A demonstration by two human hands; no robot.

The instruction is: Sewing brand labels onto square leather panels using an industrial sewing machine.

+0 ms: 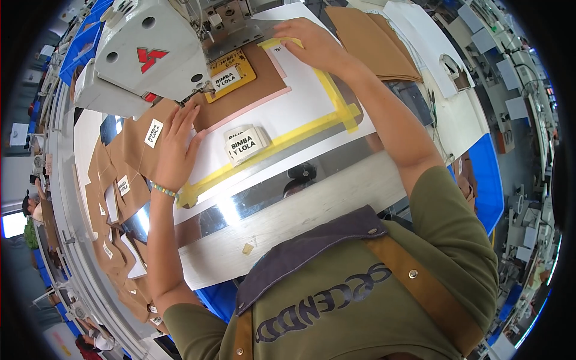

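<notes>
We have one brown panel (264, 69) partly under the sewing machine head (144, 54), lying on the white board (309, 99) inside the yellow tape border (327, 122). Key relation: the panel sits between our two hands, off to the right of the left hand (179, 141) and to the near left of the right hand (315, 45). Its long axis seems to run lower left to upper right, about parallel to the near tape strip; the machine hides the far side, so we can't be sure of the full outline. Left hand is nearer: palm down, fingers extended and slightly fanned, thumb apart, at the panel's left end, pinching nothing that we can see. Right hand has fingers stretched out side by side at the border's far right corner; we can't tell whether it grips anything there. Count: two hands, one panel at the machine, one yellow template (249, 71) on it, one white label (225, 79) framed in that, one small stack of white labels (245, 144) on the board, one pile of brown sheets (378, 45) at upper right. Left side: several overlapping brown pieces (135, 153), at least two with labels.
</notes>
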